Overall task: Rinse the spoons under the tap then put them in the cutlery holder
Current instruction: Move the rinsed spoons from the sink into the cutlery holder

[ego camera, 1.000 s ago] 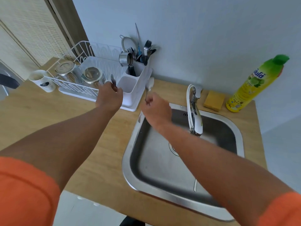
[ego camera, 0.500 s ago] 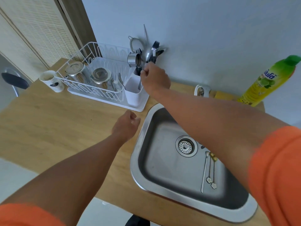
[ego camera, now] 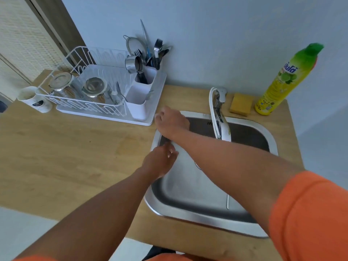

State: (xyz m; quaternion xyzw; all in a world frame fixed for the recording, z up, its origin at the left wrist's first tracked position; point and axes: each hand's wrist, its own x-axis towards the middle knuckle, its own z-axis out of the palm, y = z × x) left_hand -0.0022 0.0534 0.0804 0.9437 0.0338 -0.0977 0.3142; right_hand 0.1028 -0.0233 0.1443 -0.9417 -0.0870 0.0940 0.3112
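Note:
My right hand [ego camera: 170, 122] hovers over the sink's far left corner with loosely curled fingers and nothing in it. My left hand [ego camera: 160, 161] sits at the left rim of the steel sink [ego camera: 156, 208], fingers loosely bent, holding nothing. One spoon [ego camera: 227, 201] shows on the sink floor beside my right forearm, which hides the rest of the basin. The white cutlery holder [ego camera: 139, 102] stands at the right end of the dish rack, with forks, spoons and other utensils [ego camera: 156, 53] upright in its far compartment. The tap [ego camera: 219, 115] is not running.
A white dish rack [ego camera: 90, 95] holds steel cups and lids. A white mug [ego camera: 35, 99] stands to its left. A yellow sponge [ego camera: 241, 104] and a dish soap bottle [ego camera: 284, 80] sit behind the sink on the wooden counter [ego camera: 66, 147].
My right hand left the spoon in the cutlery holder and drew back to the sink's corner. My left hand moved right onto the sink rim.

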